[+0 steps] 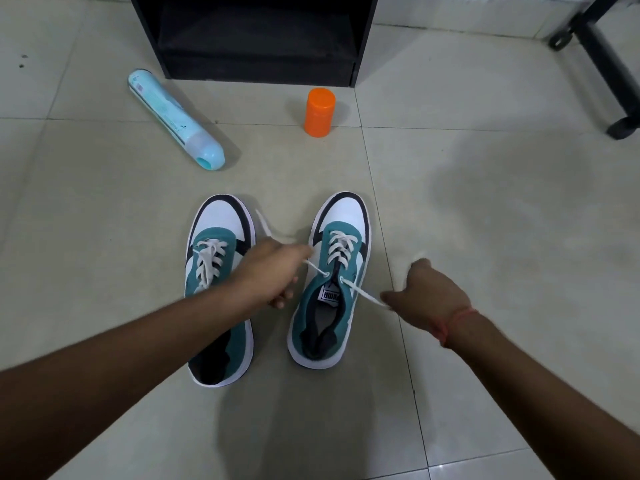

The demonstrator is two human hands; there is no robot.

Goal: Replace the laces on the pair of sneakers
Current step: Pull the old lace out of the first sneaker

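tiled floor (104, 220) fills the view. at 12 o'clock i see a black open cabinet (256, 36) standing on it, and at 2 o'clock a black chair base (602, 64) with a caster.

both sneakers sit side by side near centre, toes toward 12, teal and white with dark trim. left sneaker (221, 237) is at about 7 o'clock from centre, laced with a white lace (209, 261), its heel half partly hidden under my left forearm. right sneaker (332, 289) is just beside it, at about 5 o'clock from centre, not touching it.

a pale blue spray can (176, 119) lies on its side at 10 o'clock, cap end nearest me. an orange capped container (319, 112) stands upright at 12, in front of the cabinet.

left hand (273, 271) hovers between the two shoes, fingers curled, pinching one end of the right sneaker's white lace (341, 249); that end runs taut from the top left eyelet and a loose tail blurs out past the hand toward 11. right hand (426, 292) is at 3 o'clock of the right shoe, fingers curled, pinching the other lace end, drawn straight from the top right eyelet. red thread (450, 323) around the right wrist. the lace is crossed through all the eyelets, untied.
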